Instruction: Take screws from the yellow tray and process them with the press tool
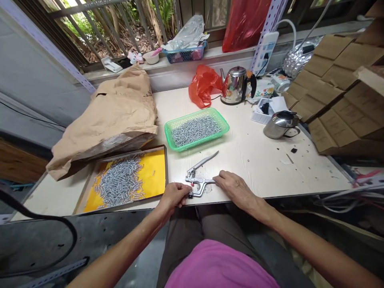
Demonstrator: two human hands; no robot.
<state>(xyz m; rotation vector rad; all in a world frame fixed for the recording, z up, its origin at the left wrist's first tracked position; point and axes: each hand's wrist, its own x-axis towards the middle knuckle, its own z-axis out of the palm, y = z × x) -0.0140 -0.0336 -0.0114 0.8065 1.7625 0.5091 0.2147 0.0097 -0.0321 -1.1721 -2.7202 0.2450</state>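
Observation:
A metal hand press tool (199, 176) lies at the front edge of the pale table (258, 160), its long handle pointing up and away. My left hand (173, 197) is closed in a pinch at the tool's jaw end, on something too small to make out. My right hand (235, 187) rests on the table with its fingers bent onto the tool's lower handle, holding it down. A yellow-lined tray (151, 176) with a heap of small silver parts sits left of the hands. A green plastic basket (196, 129) of the same parts stands behind the tool.
A big brown paper sack (114, 112) lies at the left. Behind stand a red plastic bag (204, 85), a steel kettle (237, 85) and a small steel pot (279, 125). Flat cardboard pieces (339, 92) pile up at the right. Cables (354, 196) hang at the right edge.

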